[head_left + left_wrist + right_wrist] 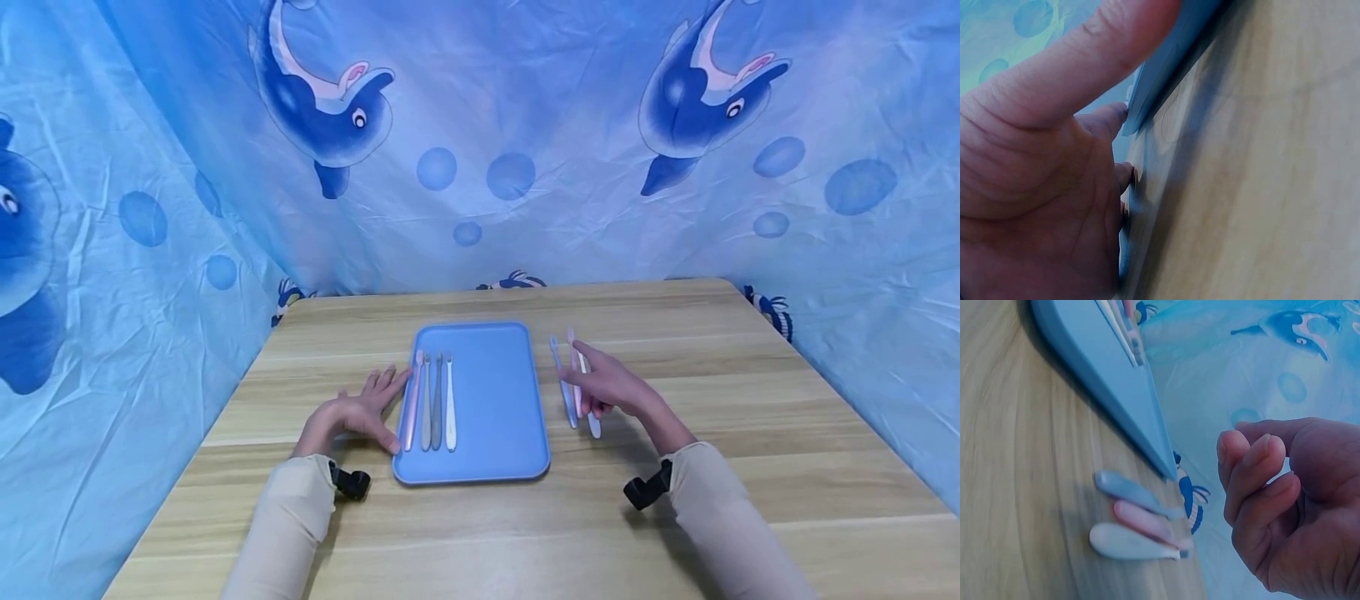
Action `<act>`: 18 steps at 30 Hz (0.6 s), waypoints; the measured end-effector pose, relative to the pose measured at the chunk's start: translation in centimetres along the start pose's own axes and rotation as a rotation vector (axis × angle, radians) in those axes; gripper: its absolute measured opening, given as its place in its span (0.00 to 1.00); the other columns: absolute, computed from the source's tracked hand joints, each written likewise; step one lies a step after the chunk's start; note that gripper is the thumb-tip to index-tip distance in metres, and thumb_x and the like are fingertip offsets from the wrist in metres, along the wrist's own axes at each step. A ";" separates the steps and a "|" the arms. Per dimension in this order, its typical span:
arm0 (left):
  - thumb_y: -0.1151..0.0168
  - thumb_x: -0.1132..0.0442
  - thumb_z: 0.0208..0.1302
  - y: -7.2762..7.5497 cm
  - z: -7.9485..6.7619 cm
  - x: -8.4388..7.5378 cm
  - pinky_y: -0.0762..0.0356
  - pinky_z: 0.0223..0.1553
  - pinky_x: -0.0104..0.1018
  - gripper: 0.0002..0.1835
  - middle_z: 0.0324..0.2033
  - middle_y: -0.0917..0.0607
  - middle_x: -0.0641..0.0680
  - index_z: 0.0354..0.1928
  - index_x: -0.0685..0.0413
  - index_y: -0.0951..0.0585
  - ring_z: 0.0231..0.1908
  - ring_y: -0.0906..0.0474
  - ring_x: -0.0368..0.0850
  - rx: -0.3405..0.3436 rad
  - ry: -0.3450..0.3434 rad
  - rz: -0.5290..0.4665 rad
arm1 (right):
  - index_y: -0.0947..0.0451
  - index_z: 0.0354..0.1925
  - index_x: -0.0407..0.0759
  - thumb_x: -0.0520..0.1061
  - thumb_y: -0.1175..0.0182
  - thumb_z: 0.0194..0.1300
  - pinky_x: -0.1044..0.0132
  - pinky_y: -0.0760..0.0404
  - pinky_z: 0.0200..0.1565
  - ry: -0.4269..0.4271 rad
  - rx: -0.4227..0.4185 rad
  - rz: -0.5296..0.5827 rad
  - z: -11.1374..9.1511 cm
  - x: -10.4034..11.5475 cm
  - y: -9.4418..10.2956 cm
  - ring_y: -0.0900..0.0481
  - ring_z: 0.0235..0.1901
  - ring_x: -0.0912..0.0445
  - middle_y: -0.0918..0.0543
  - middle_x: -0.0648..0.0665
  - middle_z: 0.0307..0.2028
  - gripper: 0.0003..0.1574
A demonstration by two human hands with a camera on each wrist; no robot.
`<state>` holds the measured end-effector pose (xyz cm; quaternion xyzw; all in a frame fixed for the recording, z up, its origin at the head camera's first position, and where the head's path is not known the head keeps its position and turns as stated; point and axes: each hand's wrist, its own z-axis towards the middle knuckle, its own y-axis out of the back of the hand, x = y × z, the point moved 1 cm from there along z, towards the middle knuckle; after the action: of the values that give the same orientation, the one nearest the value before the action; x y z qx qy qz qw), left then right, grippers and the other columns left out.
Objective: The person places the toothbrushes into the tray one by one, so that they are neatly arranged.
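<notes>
A blue tray (pixel 498 408) lies on the table with several toothbrushes side by side along its left part: a pink toothbrush (pixel 413 404), a grey toothbrush (pixel 437 404), a white toothbrush (pixel 450 408) and another pale one. At the tray's left edge my left hand (pixel 356 414) is spread, its thumb and forefinger at the rim. Right of the tray lie a blue toothbrush (pixel 1127 487), a pink toothbrush (pixel 1141 520) and a white toothbrush (pixel 1127 542). Over these three hovers my right hand (pixel 611 385), forefinger and thumb extended, other fingers loosely bent, holding nothing.
The wooden table (pixel 480 542) reaches back to a blue curtain (pixel 480 108) printed with dolphins and bubbles. A dark wrist camera (pixel 350 482) sits on the left wrist, and another wrist camera (pixel 648 487) on the right.
</notes>
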<state>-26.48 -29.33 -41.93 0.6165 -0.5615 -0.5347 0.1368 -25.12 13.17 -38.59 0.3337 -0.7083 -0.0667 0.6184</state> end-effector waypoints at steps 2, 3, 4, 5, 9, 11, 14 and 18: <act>0.22 0.29 0.34 0.0 0.1 0.1 0.78 0.62 0.86 0.80 0.80 0.71 0.62 0.81 0.41 0.66 0.77 0.80 0.70 -0.001 0.021 0.016 | 0.65 0.81 0.43 0.54 0.48 0.76 0.69 0.32 0.15 -0.005 0.002 0.003 0.0 -0.3 0.2 0.26 0.09 0.60 0.20 0.47 0.12 0.51; 0.22 0.30 0.34 0.0 0.2 0.2 0.79 0.63 0.85 0.80 0.80 0.72 0.61 0.81 0.41 0.66 0.77 0.81 0.68 0.001 0.032 0.020 | 0.65 0.81 0.43 0.54 0.47 0.76 0.69 0.32 0.15 -0.009 0.002 0.005 0.0 -0.5 0.3 0.26 0.10 0.60 0.21 0.48 0.12 0.51; 0.22 0.30 0.35 0.0 0.2 0.3 0.78 0.63 0.85 0.79 0.80 0.72 0.61 0.81 0.41 0.66 0.77 0.81 0.69 -0.001 0.033 0.022 | 0.65 0.81 0.43 0.55 0.47 0.76 0.69 0.32 0.15 -0.013 0.002 0.008 0.0 -0.6 0.3 0.27 0.10 0.60 0.21 0.48 0.12 0.51; 0.22 0.30 0.35 0.0 0.3 0.4 0.78 0.63 0.85 0.79 0.80 0.72 0.61 0.81 0.41 0.66 0.77 0.81 0.69 -0.003 0.034 0.025 | 0.65 0.81 0.42 0.55 0.47 0.76 0.69 0.32 0.15 -0.012 0.005 0.012 -0.1 -0.7 0.4 0.27 0.10 0.60 0.22 0.48 0.12 0.51; 0.22 0.30 0.35 -0.1 0.1 0.3 0.79 0.62 0.85 0.79 0.79 0.73 0.63 0.80 0.41 0.67 0.77 0.81 0.70 0.001 0.027 0.014 | 0.64 0.81 0.42 0.55 0.47 0.76 0.68 0.31 0.15 -0.024 0.004 0.007 -0.1 -1.2 0.5 0.28 0.10 0.60 0.24 0.49 0.12 0.51; 0.22 0.30 0.35 0.0 0.0 0.2 0.79 0.61 0.86 0.80 0.79 0.72 0.64 0.81 0.41 0.67 0.77 0.80 0.72 -0.002 0.016 0.006 | 0.65 0.81 0.42 0.55 0.47 0.76 0.68 0.30 0.15 -0.032 0.004 0.005 -0.2 -1.5 0.6 0.28 0.10 0.60 0.24 0.49 0.12 0.51; 0.22 0.28 0.33 -0.1 0.1 0.3 0.82 0.60 0.86 0.80 0.79 0.72 0.63 0.81 0.39 0.66 0.76 0.82 0.72 -0.005 -0.003 -0.010 | 0.66 0.80 0.40 0.54 0.48 0.77 0.68 0.29 0.15 -0.044 0.005 -0.001 -0.2 -1.9 0.7 0.27 0.10 0.60 0.23 0.49 0.12 0.51; 0.23 0.27 0.31 -0.3 0.2 0.6 0.83 0.58 0.87 0.80 0.79 0.72 0.62 0.81 0.37 0.66 0.76 0.82 0.71 -0.013 -0.022 -0.025 | 0.67 0.80 0.38 0.53 0.48 0.76 0.69 0.30 0.15 -0.049 0.014 0.002 -0.2 -2.3 0.8 0.27 0.10 0.60 0.23 0.49 0.12 0.52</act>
<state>-26.65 -29.65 -42.55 0.6165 -0.5519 -0.5468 0.1277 -25.16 15.10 -40.04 0.3356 -0.7241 -0.0690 0.5986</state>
